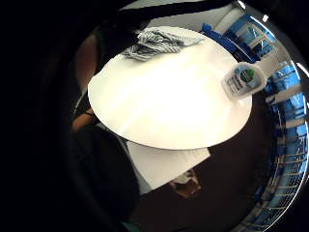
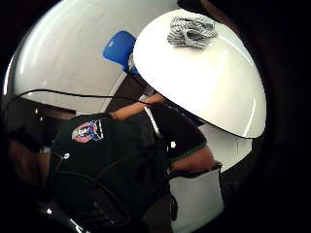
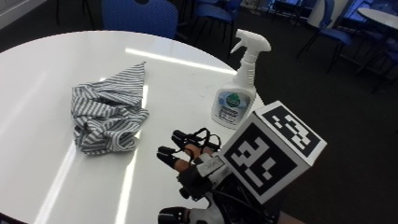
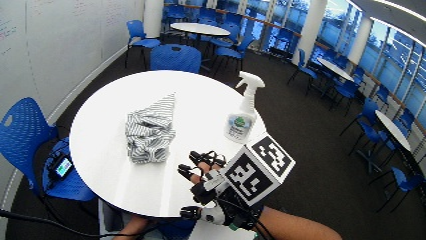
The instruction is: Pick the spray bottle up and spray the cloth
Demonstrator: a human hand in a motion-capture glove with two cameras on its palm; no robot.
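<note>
A white spray bottle (image 3: 236, 100) with a blue-green label stands upright near the right edge of the round white table (image 3: 56, 65). A crumpled grey-and-white striped cloth (image 3: 105, 116) lies to its left. My gloved right hand (image 3: 193, 163) hovers over the table's near edge, in front of the bottle and to the right of the cloth, touching neither. Its fingers are loosely spread and hold nothing. The little finger side palm view shows the bottle (image 1: 244, 79) and the cloth (image 1: 152, 42) at opposite sides of the table (image 1: 169, 101). The thumb side palm view shows only the cloth (image 2: 191, 30).
A blue chair (image 3: 140, 16) stands behind the table and another (image 4: 26, 135) at its left. More tables (image 4: 200, 29) and chairs fill the room beyond. The person's dark-shirted torso (image 2: 97, 160) is close to the table's near edge.
</note>
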